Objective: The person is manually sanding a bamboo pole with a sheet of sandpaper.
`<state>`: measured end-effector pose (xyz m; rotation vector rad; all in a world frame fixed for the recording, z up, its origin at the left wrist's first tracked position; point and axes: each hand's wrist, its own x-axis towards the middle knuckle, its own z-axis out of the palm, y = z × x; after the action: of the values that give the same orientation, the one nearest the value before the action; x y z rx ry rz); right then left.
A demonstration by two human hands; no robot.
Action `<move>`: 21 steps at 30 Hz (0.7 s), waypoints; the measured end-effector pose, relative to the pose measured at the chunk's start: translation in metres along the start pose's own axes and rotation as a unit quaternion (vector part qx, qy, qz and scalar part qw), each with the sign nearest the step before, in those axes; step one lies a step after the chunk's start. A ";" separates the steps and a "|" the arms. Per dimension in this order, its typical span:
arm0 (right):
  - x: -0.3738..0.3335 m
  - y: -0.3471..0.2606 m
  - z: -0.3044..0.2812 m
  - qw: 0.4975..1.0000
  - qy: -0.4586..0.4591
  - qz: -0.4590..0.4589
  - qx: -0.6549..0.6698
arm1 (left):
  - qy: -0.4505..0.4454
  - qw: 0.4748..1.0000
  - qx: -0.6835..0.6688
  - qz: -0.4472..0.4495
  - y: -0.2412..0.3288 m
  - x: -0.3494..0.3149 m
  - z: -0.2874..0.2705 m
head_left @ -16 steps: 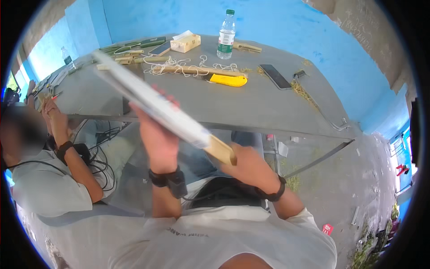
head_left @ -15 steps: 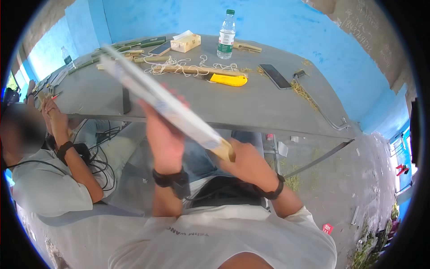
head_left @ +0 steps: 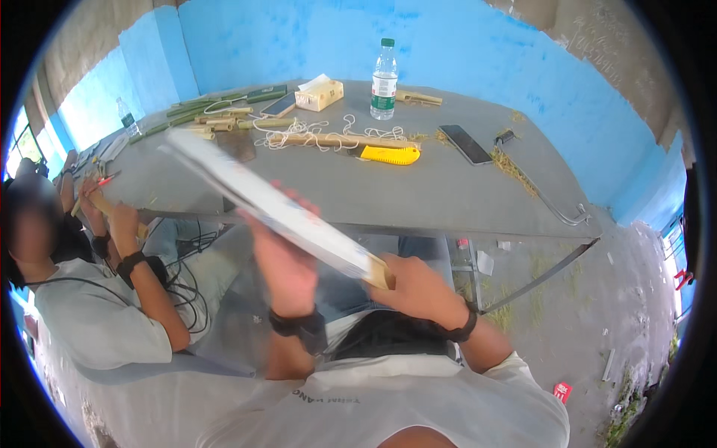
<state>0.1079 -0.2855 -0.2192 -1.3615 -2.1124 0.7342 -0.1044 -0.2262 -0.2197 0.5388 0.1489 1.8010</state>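
A long white folded sheet (head_left: pixel 276 213) with faint printing slants over the table's front edge, its far end blurred. From its near end sticks out a tan bamboo piece (head_left: pixel 381 273); how far it runs inside the sheet is hidden. My left hand (head_left: pixel 284 257) is wrapped around the sheet from below, with fingertips showing along its far side. My right hand (head_left: pixel 422 291) grips the bamboo at the near end, thumb and fingers closed on it. Beyond the sheet on the grey table (head_left: pixel 418 190) lie a yellow utility knife (head_left: pixel 390 154), a bamboo stick (head_left: pixel 321 140) and tangled white string (head_left: pixel 351 128).
A water bottle (head_left: pixel 384 82), tissue box (head_left: pixel 320 95), dark phone (head_left: pixel 464 144), second phone (head_left: pixel 278 105) and several bamboo pieces (head_left: pixel 224 118) stand or lie farther back. A metal rod (head_left: pixel 549 196) lies at the right. Close on my left, a co-worker (head_left: pixel 104 306) handles a tan piece.
The white sheet's far end showed a gap between its two layers earlier; now they lie closer together. The whole scene sits lower in view. Both my hands keep their hold.
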 end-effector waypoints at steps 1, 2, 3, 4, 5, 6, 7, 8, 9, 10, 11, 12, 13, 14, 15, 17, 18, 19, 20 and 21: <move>0.004 -0.001 0.004 0.999 0.022 -0.031 0.039 | -0.025 0.999 0.008 -0.027 -0.009 -0.005 0.002; 0.006 0.000 0.005 0.994 0.041 -0.060 0.078 | -0.082 0.994 0.004 -0.065 -0.011 -0.006 0.002; 0.005 0.001 0.004 0.996 0.038 -0.051 0.057 | -0.069 0.996 0.033 -0.046 -0.009 -0.006 0.002; 0.003 0.003 0.003 0.998 0.034 -0.043 0.034 | -0.008 0.999 0.036 -0.027 -0.006 -0.006 -0.001; 0.001 0.005 0.000 0.999 0.031 -0.035 0.012 | 0.013 1.000 0.026 -0.012 0.004 -0.001 -0.004; -0.003 0.008 -0.003 0.999 0.023 -0.021 0.009 | -0.005 1.000 0.005 0.009 0.015 0.005 -0.008; -0.008 0.011 -0.007 1.000 0.013 -0.007 0.007 | -0.002 0.999 0.012 0.045 0.026 0.011 -0.011; -0.011 0.013 -0.009 1.000 -0.005 0.026 -0.004 | 0.010 0.999 0.027 0.044 0.031 0.014 -0.013; -0.012 0.015 -0.009 1.000 -0.005 0.030 0.002 | 0.008 0.998 0.024 0.050 0.030 0.016 -0.015; -0.012 0.016 -0.008 1.000 0.000 0.022 0.007 | 0.044 0.997 0.029 0.062 0.030 0.016 -0.015; -0.010 0.016 -0.005 1.000 0.001 0.028 0.006 | 0.050 0.998 0.019 0.031 0.021 0.013 -0.014; -0.007 0.016 -0.002 0.999 0.003 0.038 -0.002 | 0.028 0.999 0.022 0.000 0.009 0.008 -0.011; -0.003 0.015 0.001 0.999 0.031 0.018 0.031 | 0.006 0.999 0.033 -0.037 -0.006 0.001 -0.007; 0.000 0.015 0.003 0.997 0.056 0.003 0.057 | -0.018 0.997 0.045 -0.066 -0.015 -0.003 -0.004; 0.001 0.015 0.004 0.991 0.087 -0.028 0.097 | -0.077 0.991 0.037 -0.101 -0.018 -0.005 -0.002; -0.001 0.016 0.001 0.995 0.085 -0.009 0.049 | -0.039 0.994 0.077 -0.066 -0.014 -0.005 -0.002; -0.004 0.017 -0.002 0.995 0.089 -0.021 0.034 | -0.075 0.992 0.088 -0.045 -0.005 -0.001 -0.005; -0.009 0.019 -0.008 0.998 0.060 0.010 0.018 | -0.036 0.993 0.113 -0.011 0.008 0.004 -0.009; -0.015 0.020 -0.013 0.999 0.035 0.025 0.003 | 0.037 0.994 0.100 0.001 0.020 0.010 -0.013; -0.018 0.021 -0.017 0.999 0.005 0.048 -0.017 | 0.009 0.996 0.088 0.019 0.027 0.014 -0.018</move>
<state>0.1391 -0.2921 -0.2236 -1.4914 -2.0731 0.7316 -0.1389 -0.2184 -0.2212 0.6550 0.3134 1.8398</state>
